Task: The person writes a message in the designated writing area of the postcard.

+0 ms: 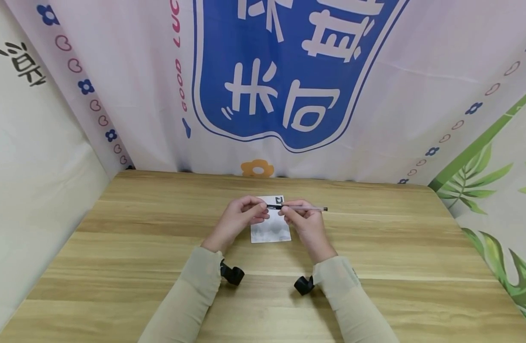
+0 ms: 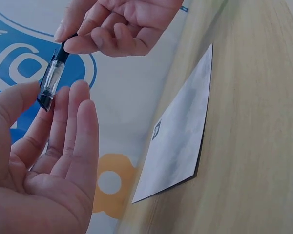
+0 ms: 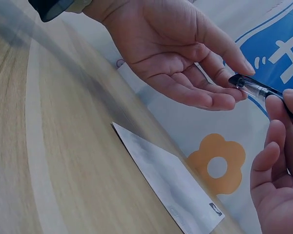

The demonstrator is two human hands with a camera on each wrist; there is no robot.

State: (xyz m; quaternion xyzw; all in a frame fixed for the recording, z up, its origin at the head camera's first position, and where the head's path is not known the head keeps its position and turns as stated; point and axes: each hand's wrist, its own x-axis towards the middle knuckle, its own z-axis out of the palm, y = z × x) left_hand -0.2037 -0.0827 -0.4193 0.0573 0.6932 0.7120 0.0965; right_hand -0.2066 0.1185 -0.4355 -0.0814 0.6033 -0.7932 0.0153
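A pen with a clear barrel and black cap (image 1: 274, 206) is held level above a small pale card (image 1: 270, 232) on the table. My left hand (image 1: 242, 216) pinches the capped end between thumb and index finger; in the left wrist view the cap (image 2: 50, 80) shows clear with dark ends. Just beside the cap, my right hand (image 1: 304, 223) pinches the barrel, whose far end sticks out to the right. The right wrist view shows both hands on the pen, the left (image 3: 166, 53) at the cap's tip, the right (image 3: 283, 170) behind it.
The wooden table (image 1: 160, 267) reaches back to a hanging cloth (image 1: 151, 95) with blue lettering and an orange flower. Black wrist cameras (image 1: 233, 275) sit at both cuffs. A leaf-patterned cloth (image 1: 481, 181) hangs on the right.
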